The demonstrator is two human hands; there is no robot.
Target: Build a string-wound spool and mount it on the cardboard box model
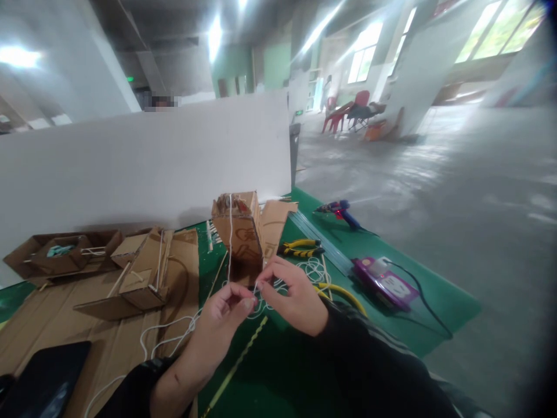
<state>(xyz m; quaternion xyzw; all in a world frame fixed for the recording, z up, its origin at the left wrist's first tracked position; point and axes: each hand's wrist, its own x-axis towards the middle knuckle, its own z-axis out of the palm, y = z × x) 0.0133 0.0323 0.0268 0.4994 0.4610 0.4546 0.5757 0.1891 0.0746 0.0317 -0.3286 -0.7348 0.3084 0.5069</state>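
My left hand and my right hand meet over the green table, each pinching a white string between thumb and fingertips. Just behind them stands a cardboard piece, folded like an upright box, with a strand of white string running down its front. More string lies in loose loops past my right hand, and further strands trail off beside my left wrist. How the string passes between my fingertips is too small to make out.
Pliers with yellow-black handles, a glue gun, clear glue sticks and a purple power strip lie to the right. Cardboard constructions fill the left. A twisted yellow stick lies in front; a white panel stands behind.
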